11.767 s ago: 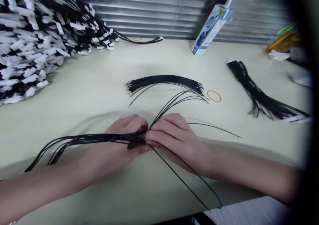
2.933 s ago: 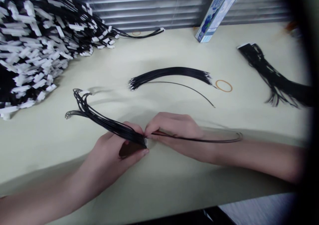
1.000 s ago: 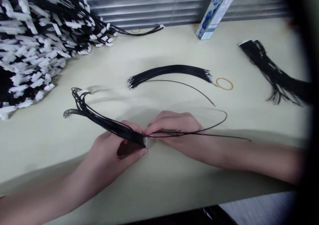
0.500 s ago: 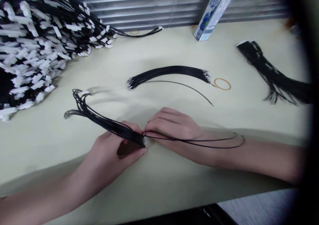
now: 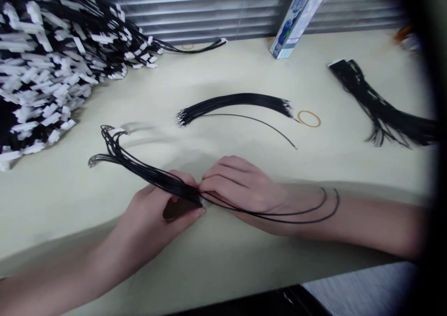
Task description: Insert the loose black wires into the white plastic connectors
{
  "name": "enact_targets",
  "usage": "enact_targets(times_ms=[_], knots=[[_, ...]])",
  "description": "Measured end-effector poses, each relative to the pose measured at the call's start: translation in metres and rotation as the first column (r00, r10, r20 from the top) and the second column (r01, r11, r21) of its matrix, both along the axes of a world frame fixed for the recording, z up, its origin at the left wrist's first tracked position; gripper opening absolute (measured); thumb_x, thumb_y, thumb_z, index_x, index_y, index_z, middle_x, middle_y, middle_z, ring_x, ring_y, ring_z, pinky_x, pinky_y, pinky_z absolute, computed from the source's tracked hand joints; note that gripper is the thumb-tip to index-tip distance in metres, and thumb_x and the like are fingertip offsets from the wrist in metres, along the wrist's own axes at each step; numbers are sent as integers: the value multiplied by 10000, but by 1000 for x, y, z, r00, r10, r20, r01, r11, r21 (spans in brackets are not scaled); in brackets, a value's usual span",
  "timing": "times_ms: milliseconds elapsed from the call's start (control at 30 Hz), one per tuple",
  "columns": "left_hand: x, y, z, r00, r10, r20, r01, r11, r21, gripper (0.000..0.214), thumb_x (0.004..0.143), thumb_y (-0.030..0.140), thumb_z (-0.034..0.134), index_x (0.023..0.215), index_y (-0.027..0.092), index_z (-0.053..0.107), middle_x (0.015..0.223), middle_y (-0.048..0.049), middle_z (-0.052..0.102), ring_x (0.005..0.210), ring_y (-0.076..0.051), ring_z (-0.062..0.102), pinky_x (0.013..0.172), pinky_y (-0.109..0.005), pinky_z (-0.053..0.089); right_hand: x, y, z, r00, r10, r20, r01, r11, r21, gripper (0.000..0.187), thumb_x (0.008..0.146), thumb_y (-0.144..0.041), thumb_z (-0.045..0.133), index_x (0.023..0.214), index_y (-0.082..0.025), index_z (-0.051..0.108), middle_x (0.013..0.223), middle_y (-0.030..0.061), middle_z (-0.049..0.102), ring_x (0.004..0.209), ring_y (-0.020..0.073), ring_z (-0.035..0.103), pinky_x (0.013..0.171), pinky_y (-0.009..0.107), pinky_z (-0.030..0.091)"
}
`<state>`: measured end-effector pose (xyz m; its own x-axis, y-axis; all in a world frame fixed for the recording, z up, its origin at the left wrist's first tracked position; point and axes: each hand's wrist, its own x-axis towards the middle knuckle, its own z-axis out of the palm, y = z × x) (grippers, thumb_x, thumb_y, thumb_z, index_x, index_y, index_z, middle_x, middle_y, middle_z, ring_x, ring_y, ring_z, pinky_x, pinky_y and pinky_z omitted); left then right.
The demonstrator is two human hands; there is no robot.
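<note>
My left hand (image 5: 164, 209) is closed around the end of a bundle of black wires (image 5: 150, 171), which fans out to the upper left with bent, looped tips. A connector at the gripped end is mostly hidden by the fingers. Right beside it, my right hand (image 5: 240, 185) pinches thin black wires (image 5: 279, 218) at the connector end. Two of these curve back over the right wrist with their ends in the air. Behind the hands lies a straight bundle of black wires (image 5: 237, 99) with bare metal tips, and one loose wire (image 5: 258, 121) in front of it.
A large heap of black cables with white connectors (image 5: 45, 69) fills the left back. An orange rubber band (image 5: 309, 119) lies right of the wire bundle. A blue-and-white carton (image 5: 293, 24) stands by the blinds (image 5: 209, 8). Another black cable bundle (image 5: 380, 101) lies at the right.
My right hand has tilted slightly at the connector, and the two trailing wires have swung lower over the wrist. My left hand keeps its grip almost unmoved.
</note>
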<state>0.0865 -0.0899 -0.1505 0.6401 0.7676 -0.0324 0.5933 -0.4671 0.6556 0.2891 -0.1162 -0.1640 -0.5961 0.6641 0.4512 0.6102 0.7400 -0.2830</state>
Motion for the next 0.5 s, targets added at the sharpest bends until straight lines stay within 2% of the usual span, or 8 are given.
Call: enact_targets(times_ms=[167,267,333,400,433,500], knots=[[-1,-1,-1,1000,1,-5,-1,1000,-7,190,777,218,609,943,269,531,846,64,631,737,-130,624,643,-207,505,-1,-1,1,1000,-9,5,10,999,-52,279,938,-122,363,827,-111,619,724,72,612,708,159,502,680,300,422],[-1,-2,-1,1000,-3,-8,3,999,-48,170,799,259,601,951,267,525,859,56,637,750,-141,631,618,-207,505,1,-1,4,999,28,-47,-36,983,-182,245,932,-129,397,819,-95,612,728,71,586,721,155,493,699,294,418],[-2,-1,-1,1000,3,-25,-5,998,-70,171,806,258,591,963,257,523,880,40,641,777,-154,633,640,-227,512,1,0,7,992,31,-123,-67,953,-296,235,935,-151,410,814,-103,606,741,63,579,747,151,497,703,285,418],[-2,0,-1,1000,1,-9,-2,997,-71,195,791,253,607,967,251,521,892,26,640,790,-164,634,668,-255,519,1,2,10,972,-16,-234,-97,881,-463,196,926,-182,446,825,-129,605,784,47,590,766,136,517,689,262,425],[-2,0,-1,1000,-2,2,2,998,-67,208,784,251,615,970,249,520,896,20,638,794,-168,633,682,-270,521,0,4,12,950,-69,-305,-123,815,-566,148,910,-195,481,846,-143,604,798,33,597,761,124,531,674,245,431],[-2,1,0,1000,-15,2,15,997,-74,203,784,252,612,964,244,519,896,6,631,794,-176,630,696,-295,525,1,8,17,873,-232,-428,-201,628,-752,80,870,-221,549,886,-159,597,762,4,605,701,99,554,621,214,441]])
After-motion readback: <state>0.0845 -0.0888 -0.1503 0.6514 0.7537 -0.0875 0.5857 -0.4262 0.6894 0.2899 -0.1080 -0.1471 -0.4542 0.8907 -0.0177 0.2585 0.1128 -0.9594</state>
